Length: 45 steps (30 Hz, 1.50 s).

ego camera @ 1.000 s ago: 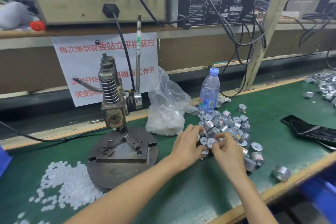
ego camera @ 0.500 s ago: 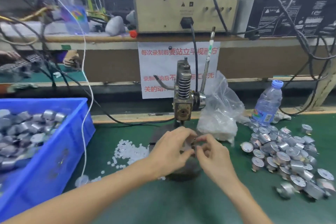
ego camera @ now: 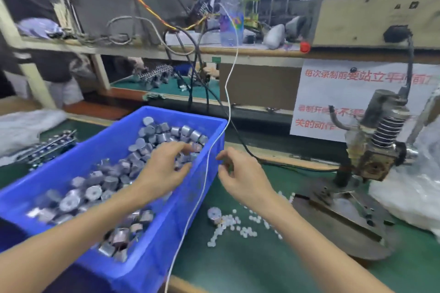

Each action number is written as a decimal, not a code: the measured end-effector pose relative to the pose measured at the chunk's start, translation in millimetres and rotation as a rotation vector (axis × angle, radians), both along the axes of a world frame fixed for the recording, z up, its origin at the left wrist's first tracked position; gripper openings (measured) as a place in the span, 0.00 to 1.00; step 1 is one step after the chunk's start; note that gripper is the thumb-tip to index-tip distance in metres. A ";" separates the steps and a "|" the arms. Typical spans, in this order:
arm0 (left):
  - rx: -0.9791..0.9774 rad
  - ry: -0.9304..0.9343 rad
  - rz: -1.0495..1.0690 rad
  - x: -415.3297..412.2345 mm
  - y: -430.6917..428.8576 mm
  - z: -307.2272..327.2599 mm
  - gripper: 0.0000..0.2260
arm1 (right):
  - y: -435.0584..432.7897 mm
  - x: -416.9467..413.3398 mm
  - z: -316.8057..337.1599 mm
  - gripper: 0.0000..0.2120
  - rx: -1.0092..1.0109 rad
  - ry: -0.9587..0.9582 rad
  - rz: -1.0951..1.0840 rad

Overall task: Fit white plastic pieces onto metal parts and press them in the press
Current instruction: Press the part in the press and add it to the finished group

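Note:
A blue bin (ego camera: 152, 261) on the left holds several grey metal parts (ego camera: 100, 185). My left hand (ego camera: 164, 169) reaches into it, its spread fingers over the parts near the bin's right wall. My right hand (ego camera: 240, 178) hovers just outside that wall with fingers curled, thumb and forefinger close together; motion blur hides whether anything is between them. Small white plastic pieces (ego camera: 238, 223) lie scattered on the green mat, with one metal part (ego camera: 214, 213) among them. The hand press (ego camera: 371, 140) stands at the right on its round base (ego camera: 342, 216).
A white cable (ego camera: 214, 150) hangs across the bin's right edge between my hands. A plastic bag (ego camera: 409, 192) lies right of the press. Black cables run along the back edge, and a shelf above carries a water bottle (ego camera: 231, 7) and equipment boxes.
My view swung left from the press to the blue bin. Both hands left the press base; the left went into the bin and the right stopped beside it.

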<state>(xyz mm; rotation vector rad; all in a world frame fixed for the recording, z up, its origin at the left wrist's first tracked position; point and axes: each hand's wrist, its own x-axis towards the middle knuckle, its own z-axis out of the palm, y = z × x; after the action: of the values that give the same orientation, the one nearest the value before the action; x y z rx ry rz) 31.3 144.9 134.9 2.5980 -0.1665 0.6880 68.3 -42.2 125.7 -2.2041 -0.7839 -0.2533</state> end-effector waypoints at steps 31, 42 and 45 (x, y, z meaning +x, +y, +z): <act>0.387 0.543 0.279 16.7 99.8 -32.1 0.12 | 170.7 45.0 -6.7 0.07 -0.673 0.164 0.453; -0.005 0.035 0.122 4.4 31.6 36.2 0.09 | 90.5 41.3 38.0 0.12 0.062 0.187 0.240; -0.020 0.021 0.016 14.1 -14.5 37.5 0.11 | 44.1 40.8 37.9 0.08 0.110 0.196 0.163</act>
<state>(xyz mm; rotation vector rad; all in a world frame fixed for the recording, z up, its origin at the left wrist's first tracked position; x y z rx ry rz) 45.5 130.4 172.4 2.5891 -0.1314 0.6642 109.1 1.9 163.6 -2.0137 -0.8150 0.0011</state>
